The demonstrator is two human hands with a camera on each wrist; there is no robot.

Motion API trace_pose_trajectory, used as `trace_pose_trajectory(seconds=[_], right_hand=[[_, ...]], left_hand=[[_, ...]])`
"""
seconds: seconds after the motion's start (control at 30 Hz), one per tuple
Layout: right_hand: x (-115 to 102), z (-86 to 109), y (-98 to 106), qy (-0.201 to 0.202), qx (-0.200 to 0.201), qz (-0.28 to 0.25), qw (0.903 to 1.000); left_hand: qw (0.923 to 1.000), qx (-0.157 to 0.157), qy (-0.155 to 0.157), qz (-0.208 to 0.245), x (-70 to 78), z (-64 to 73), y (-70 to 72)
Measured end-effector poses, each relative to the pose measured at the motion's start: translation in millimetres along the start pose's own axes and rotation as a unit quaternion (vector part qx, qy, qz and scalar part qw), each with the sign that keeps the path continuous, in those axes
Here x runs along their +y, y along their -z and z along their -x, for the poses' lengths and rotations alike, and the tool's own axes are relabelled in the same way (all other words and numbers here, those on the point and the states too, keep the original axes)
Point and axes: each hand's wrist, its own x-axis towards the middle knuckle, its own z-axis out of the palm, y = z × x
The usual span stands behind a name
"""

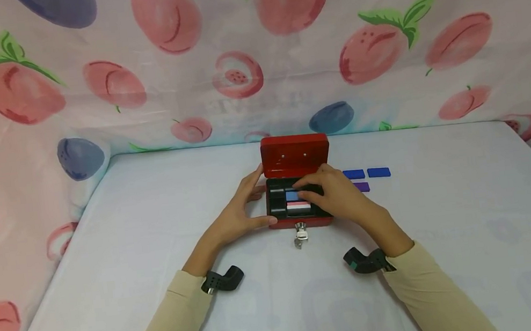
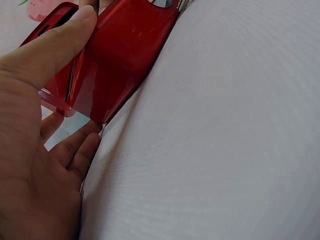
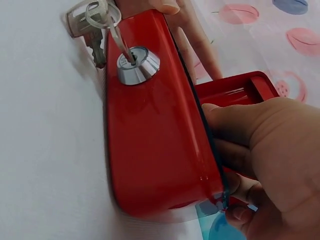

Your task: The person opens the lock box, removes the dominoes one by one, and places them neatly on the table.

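Observation:
A red cash box [image 1: 301, 223] stands open on the white table, lid [image 1: 295, 154] tilted up at the back, black tray [image 1: 276, 199] inside. My left hand [image 1: 236, 211] spans its left side, thumb on the front corner, fingers fairly straight and reaching to the lid. Over the tray, my right hand [image 1: 338, 193] pinches a blue rectangular block [image 1: 292, 195] at its right end between thumb and index finger; in the right wrist view those fingertips are hidden. In front of that block lies a pink and white block [image 1: 298, 205]. Keys [image 3: 95, 30] hang from the front lock [image 3: 137, 67].
Two blue blocks [image 1: 378, 172] and a purple block [image 1: 362, 187] lie on the table to the right of the box, partly behind my right hand. A fruit-patterned cloth [image 1: 233, 39] forms the backdrop behind the table's far edge.

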Motion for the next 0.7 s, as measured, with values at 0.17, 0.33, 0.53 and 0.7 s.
trace_pose_trajectory(seconds=[0.17, 0.33, 0.53, 0.7], right_hand=[[-2.0, 2.0, 2.7, -0.008, -0.01, -0.002, 0.9999], [-1.8, 2.4, 3.2, -0.003, -0.012, -0.01, 0.9999], [-2.8, 2.5, 2.7, -0.008, -0.016, -0.011, 0.9998], [-2.7, 1.7, 2.0, -0.007, -0.009, -0.023, 0.9997]], left_hand=[[1.0, -0.001, -0.003, 0.006, 4.5, -0.1, -1.0], [1.0, -0.002, 0.003, 0.0, 5.8, -0.4, -0.9], [1.0, 0.0, -0.004, 0.003, 3.0, -0.2, -0.6], [0.9999, 0.005, 0.006, -0.01, -15.2, -2.0, -2.6]])
